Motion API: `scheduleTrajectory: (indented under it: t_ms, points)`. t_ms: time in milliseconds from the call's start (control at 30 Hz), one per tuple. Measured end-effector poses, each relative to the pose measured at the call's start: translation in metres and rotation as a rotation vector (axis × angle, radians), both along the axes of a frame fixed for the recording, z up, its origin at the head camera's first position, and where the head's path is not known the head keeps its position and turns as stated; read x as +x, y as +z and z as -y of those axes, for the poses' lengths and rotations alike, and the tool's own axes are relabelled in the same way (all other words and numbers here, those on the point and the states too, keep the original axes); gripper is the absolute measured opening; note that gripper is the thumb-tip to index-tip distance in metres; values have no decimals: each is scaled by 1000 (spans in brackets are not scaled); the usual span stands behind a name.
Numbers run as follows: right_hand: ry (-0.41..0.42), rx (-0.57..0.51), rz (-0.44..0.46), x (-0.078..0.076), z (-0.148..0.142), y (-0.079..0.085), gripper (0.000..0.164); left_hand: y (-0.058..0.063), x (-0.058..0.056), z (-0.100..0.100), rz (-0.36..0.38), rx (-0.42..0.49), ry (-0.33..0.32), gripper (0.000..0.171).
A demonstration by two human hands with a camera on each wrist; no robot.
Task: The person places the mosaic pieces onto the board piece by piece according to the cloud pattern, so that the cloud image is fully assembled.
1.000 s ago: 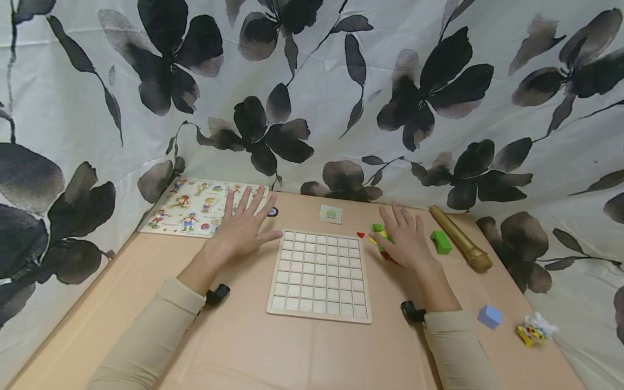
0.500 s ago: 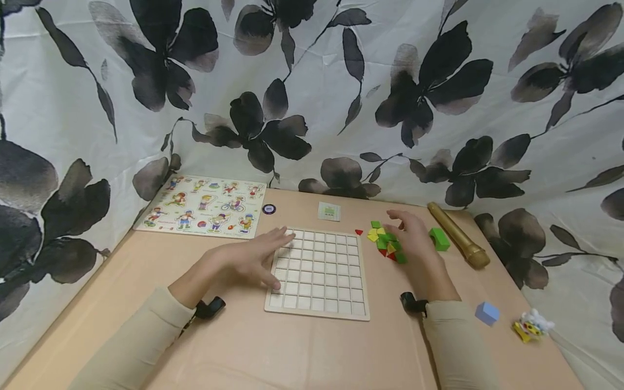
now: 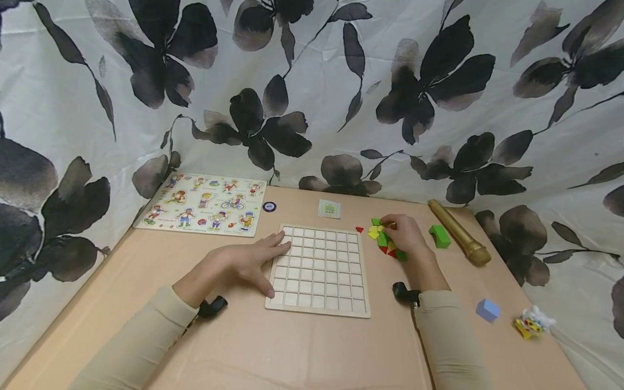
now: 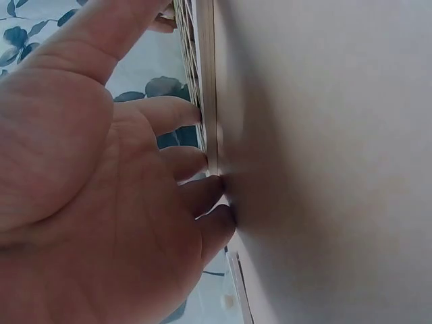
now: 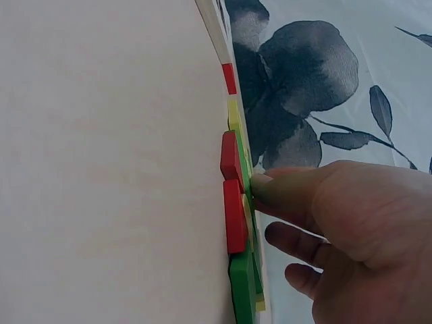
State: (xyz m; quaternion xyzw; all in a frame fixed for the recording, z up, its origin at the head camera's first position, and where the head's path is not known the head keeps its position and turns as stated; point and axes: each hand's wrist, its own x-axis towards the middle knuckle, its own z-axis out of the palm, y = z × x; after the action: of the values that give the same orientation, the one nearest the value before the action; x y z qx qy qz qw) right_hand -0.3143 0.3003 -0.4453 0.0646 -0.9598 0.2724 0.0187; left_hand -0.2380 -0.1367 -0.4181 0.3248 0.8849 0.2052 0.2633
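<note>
A pale wooden grid board (image 3: 317, 281) with rows of square cells lies in front of me. My left hand (image 3: 239, 266) rests at its left side, fingers over the upper left edge and thumb at the lower left; in the left wrist view the fingertips are right at the board's edge. My right hand (image 3: 408, 234) reaches down to a small pile of green, yellow and red blocks (image 3: 382, 241) right of the board. In the right wrist view, its thumb touches a green block beside two red blocks (image 5: 234, 214). I cannot tell whether it pinches one.
A picture board with cartoon children (image 3: 207, 206) lies back left, beside a dark round disc (image 3: 269, 207). Behind the grid is a small card (image 3: 329, 209). To the right are a green arch block (image 3: 440, 236), a gold microphone-shaped stick (image 3: 459, 233), a blue block (image 3: 488, 310) and a toy figure (image 3: 533, 323).
My left hand has come down from the picture board onto the grid board's left edge. My right hand, spread above the blocks before, has drawn its fingers together and lowered them onto the pile.
</note>
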Motion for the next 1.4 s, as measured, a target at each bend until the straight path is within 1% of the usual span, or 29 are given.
scheduleTrajectory:
  t_ms: [233,367,467,567,633,733,800,900,1000,1033,1100,1200,1300,1400]
  points:
    - [-16,-34,-38,0,-1,-2,23,1,-2,-1,3,-7,11,121]
    - [-18,-38,-55,2,-2,-1,18,0,-2,-1,5,-6,6,120]
    - [-16,-69,-71,5,-1,4,15,0,-1,-1,11,2,5,120]
    - [11,-121,-110,9,3,14,14,0,1,0,10,7,4,119]
    - [48,-161,-142,12,9,24,13,0,2,2,14,20,3,117]
    - [128,-207,-176,16,24,39,12,-1,4,4,18,50,2,115]
    - [179,-250,-160,16,37,48,12,-3,4,6,15,70,0,115]
    - [246,-300,-103,12,61,56,13,-7,3,8,2,82,-2,115]
    - [327,-336,-22,5,87,56,14,-8,2,10,-5,84,-11,116]
    - [362,-333,-1,3,96,55,14,-9,2,10,-6,84,-13,116]
    - [440,-322,43,-1,112,50,14,-10,2,10,-8,81,-18,116]
    - [522,-258,95,-3,133,46,11,-11,1,11,-13,75,-22,116]
    - [570,-189,114,-4,150,43,6,-10,1,12,-14,73,-24,116]
    - [588,-140,130,-2,160,41,5,-11,1,11,-11,77,-21,116]
